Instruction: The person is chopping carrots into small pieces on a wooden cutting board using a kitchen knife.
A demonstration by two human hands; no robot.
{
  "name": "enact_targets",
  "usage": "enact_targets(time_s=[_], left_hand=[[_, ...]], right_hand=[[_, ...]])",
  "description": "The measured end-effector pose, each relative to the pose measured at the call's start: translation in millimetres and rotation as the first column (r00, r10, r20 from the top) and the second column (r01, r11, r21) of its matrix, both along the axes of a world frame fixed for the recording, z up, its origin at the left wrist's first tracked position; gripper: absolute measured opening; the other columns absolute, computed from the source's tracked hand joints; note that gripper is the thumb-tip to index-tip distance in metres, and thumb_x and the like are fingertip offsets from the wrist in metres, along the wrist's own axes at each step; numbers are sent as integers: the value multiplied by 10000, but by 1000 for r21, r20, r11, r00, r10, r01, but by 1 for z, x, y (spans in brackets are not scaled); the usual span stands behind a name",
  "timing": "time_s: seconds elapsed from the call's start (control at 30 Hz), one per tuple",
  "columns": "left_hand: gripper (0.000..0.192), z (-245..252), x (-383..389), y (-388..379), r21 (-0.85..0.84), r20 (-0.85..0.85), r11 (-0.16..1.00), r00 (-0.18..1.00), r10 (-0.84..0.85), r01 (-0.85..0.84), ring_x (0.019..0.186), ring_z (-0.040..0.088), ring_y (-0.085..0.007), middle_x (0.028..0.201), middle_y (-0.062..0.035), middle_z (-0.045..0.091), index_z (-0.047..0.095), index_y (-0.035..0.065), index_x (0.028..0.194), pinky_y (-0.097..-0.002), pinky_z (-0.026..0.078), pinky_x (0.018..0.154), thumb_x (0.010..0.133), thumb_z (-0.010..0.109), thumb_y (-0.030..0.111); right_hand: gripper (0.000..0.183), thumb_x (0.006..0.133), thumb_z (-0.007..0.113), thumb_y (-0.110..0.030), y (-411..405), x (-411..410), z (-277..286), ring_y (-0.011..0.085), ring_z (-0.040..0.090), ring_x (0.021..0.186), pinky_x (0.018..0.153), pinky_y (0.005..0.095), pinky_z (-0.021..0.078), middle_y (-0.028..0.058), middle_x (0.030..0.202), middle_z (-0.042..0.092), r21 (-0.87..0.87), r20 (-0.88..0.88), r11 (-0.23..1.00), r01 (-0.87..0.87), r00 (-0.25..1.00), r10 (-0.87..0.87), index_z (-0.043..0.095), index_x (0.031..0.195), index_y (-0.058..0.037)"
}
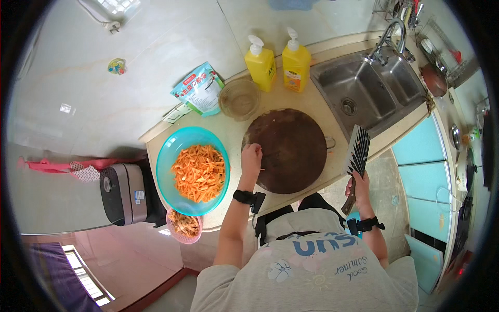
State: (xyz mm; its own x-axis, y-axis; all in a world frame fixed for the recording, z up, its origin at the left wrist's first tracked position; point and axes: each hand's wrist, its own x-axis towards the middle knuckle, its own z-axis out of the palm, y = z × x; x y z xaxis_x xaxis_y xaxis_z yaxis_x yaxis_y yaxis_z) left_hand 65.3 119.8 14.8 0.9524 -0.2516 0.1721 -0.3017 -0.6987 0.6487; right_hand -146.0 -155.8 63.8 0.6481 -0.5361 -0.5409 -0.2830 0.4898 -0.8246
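Observation:
My right hand (358,188) grips the dark wooden handle of a cleaver (356,151). Its broad blade, with dark markings, points up and away from me, off the counter's front edge to the right of the board. Over the left edge of a round, dark chopping board (292,152) is my left hand (251,159), its fingertips drawn together. Whether a small scrap sits between them is too small to tell. A thin orange shred shows beside that hand. Left of it stands a turquoise plastic bowl (163,160) heaped with shredded carrot (199,173).
Behind the board are a strainer basket (238,101), a stand-up pouch (200,89) and two yellow pump bottles (260,66) (296,66). A double steel sink (351,91) lies right. A pink basket of scraps (184,230) and a rice cooker (124,194) are left.

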Motion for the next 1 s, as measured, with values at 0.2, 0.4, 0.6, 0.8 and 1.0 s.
enact_targets(time_s=[0.2,0.4,0.6,0.8,1.0], left_hand=[[146,59,9,92,-60,303,932,883,359,-358,762,558,-282,867,-127,589,604,25,909,-359,450,693,773,570,66],[275,74,-21,77,213,479,923,858,189,-322,953,501,-291,1022,-142,543,553,45,1027,-353,410,814,753,562,28],[196,13,-51,20,14,71,986,984,-166,166,882,506,-317,891,-137,540,554,47,929,-358,419,753,736,588,31],[140,1,-53,20,140,85,973,977,-197,184,798,506,-325,827,-128,525,536,44,861,-370,427,690,732,582,22],[147,56,-48,65,-135,130,955,951,280,-263,703,528,-166,764,-74,551,566,29,845,-283,440,603,711,614,-7]], right_hand=[[148,857,469,-176,3,8,-3,178,438,319,272,299,361,50,508,424,6,-13,1000,-21,1000,21,362,877,-75],[156,859,474,-179,7,21,-2,173,436,320,273,292,362,50,512,426,9,9,997,-74,997,74,360,881,-75],[143,864,463,-160,10,26,-1,169,425,310,273,290,362,52,509,426,7,31,994,-108,994,107,353,888,-71],[145,863,461,-156,11,17,-4,170,423,306,268,288,356,53,502,422,12,25,995,-95,995,95,351,907,-73],[148,861,464,-156,10,10,-7,174,428,309,269,291,358,53,498,422,33,-7,998,-60,998,60,353,920,-78]])
